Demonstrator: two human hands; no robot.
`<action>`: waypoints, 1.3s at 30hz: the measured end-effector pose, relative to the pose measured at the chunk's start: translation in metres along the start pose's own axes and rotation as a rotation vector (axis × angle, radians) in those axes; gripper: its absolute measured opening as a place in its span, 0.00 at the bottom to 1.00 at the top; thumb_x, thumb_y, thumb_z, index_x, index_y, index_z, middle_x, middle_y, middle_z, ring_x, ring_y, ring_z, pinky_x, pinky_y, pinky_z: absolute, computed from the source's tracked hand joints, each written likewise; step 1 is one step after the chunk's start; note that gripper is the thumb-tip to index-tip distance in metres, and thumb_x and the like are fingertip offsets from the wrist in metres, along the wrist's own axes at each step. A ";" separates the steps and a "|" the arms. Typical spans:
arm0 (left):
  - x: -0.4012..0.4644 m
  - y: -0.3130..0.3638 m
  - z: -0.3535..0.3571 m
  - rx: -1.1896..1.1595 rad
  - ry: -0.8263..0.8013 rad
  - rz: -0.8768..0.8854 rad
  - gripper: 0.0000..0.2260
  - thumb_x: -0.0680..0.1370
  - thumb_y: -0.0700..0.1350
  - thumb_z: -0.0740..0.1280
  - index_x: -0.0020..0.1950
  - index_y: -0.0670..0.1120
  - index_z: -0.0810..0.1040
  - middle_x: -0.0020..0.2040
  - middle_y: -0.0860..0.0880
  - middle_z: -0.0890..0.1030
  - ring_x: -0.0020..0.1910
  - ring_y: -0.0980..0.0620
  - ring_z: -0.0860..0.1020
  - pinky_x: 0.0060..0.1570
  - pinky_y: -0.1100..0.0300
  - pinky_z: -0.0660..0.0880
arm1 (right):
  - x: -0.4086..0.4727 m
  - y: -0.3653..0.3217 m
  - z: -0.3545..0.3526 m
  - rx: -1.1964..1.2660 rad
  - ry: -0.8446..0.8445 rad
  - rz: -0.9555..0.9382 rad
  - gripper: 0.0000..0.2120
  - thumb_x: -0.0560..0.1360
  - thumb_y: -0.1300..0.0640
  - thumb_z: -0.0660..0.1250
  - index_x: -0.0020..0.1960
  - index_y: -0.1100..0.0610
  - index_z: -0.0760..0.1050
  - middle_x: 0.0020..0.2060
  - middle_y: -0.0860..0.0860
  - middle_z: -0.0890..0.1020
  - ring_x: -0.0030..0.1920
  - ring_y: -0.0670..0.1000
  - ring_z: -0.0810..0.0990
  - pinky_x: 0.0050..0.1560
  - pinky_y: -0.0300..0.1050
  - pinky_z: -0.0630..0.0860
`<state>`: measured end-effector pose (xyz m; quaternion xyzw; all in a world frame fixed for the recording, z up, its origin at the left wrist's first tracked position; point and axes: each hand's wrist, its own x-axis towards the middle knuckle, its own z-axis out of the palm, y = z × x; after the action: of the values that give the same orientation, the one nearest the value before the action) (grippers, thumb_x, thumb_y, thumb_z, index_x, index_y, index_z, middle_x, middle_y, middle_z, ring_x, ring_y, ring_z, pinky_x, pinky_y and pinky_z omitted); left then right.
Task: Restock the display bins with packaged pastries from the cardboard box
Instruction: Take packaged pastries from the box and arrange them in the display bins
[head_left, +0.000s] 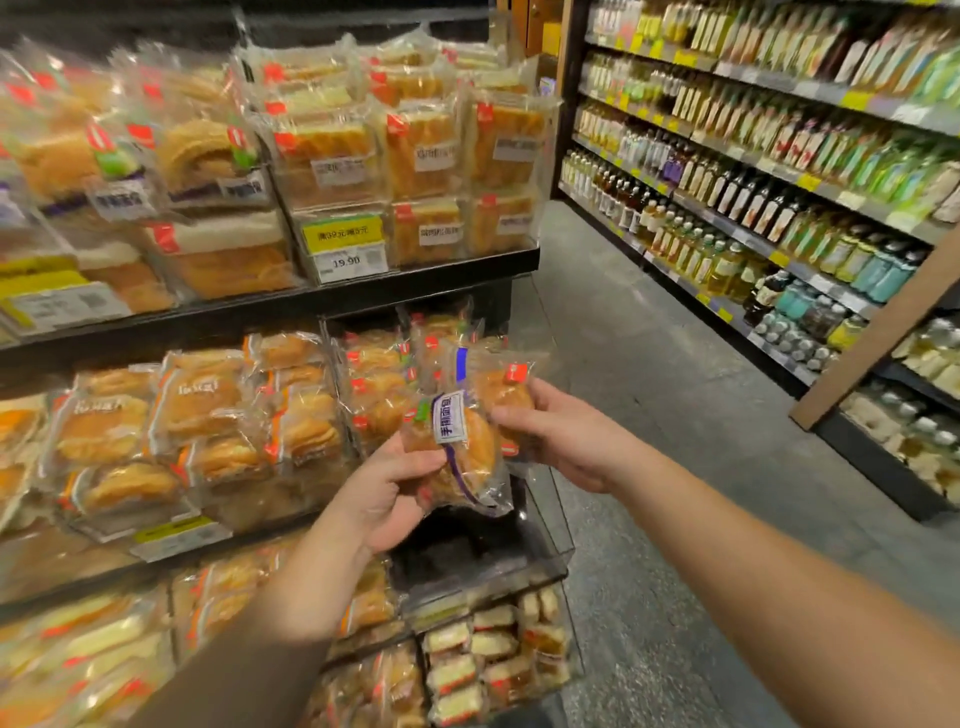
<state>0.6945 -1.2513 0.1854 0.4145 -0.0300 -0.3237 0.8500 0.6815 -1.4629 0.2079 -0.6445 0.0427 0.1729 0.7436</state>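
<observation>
My left hand (382, 499) grips a clear packet of golden pastry with a purple stripe and white label (465, 452) from below and the left. My right hand (558, 434) holds a second packet with a red tag (506, 389) just to its right, the two packets touching. Both are held above a clear plastic display bin (540, 566) at the shelf's right end, whose dark inside shows almost no stock. No cardboard box is in view.
Tiered black shelves to the left carry bins full of packaged pastries (208, 415), with yellow price tags (343, 244). More packets (493, 654) fill the bins below. A grey aisle floor (649, 364) runs right, bordered by shelves of bottles (753, 208).
</observation>
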 end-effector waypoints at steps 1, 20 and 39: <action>0.001 -0.001 0.003 0.010 0.022 0.002 0.37 0.47 0.39 0.86 0.56 0.42 0.83 0.49 0.40 0.85 0.43 0.44 0.85 0.42 0.51 0.83 | 0.002 -0.002 -0.002 -0.016 0.031 0.004 0.24 0.76 0.57 0.72 0.69 0.55 0.70 0.58 0.52 0.84 0.56 0.53 0.84 0.52 0.46 0.80; 0.027 0.078 0.014 1.886 0.167 0.161 0.33 0.73 0.55 0.74 0.74 0.55 0.62 0.66 0.54 0.76 0.58 0.53 0.78 0.48 0.56 0.78 | 0.083 -0.069 -0.023 -1.389 0.733 0.021 0.13 0.75 0.48 0.66 0.55 0.54 0.72 0.46 0.51 0.78 0.48 0.56 0.78 0.42 0.49 0.75; 0.078 0.081 0.034 1.607 0.248 0.257 0.32 0.72 0.55 0.76 0.70 0.56 0.63 0.55 0.56 0.73 0.49 0.53 0.76 0.43 0.57 0.73 | 0.127 -0.076 -0.040 -1.245 0.641 -0.011 0.13 0.79 0.47 0.61 0.48 0.56 0.76 0.45 0.53 0.81 0.43 0.56 0.78 0.42 0.46 0.72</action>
<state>0.7882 -1.2833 0.2497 0.9226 -0.2055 -0.0555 0.3216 0.8305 -1.4844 0.2366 -0.9701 0.1495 -0.0373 0.1877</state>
